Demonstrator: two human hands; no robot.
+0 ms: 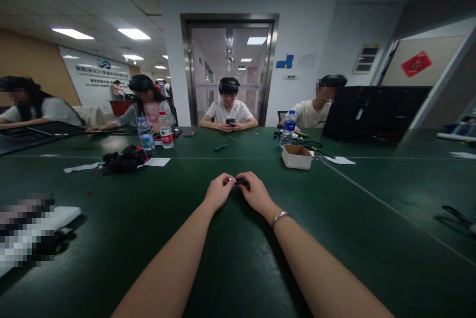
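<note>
Both my hands meet over the middle of the green table (156, 209). A small dark object (241, 181) lies between them, too small to make out. My right hand (255, 192) has its fingers closed round this object. The fingers of my left hand (219, 191) are pinched together at its left end, with a small bright spot at the fingertips. Beyond my hands, a thin dark tool like a screwdriver (221, 148) lies on the table.
An open box (296, 157) stands ahead to the right near a blue-capped bottle (288, 128). Black tangled items (125, 159), paper (157, 161) and two bottles (166, 132) are at the left. A black monitor (372, 114) stands at right. Several people sit across the table.
</note>
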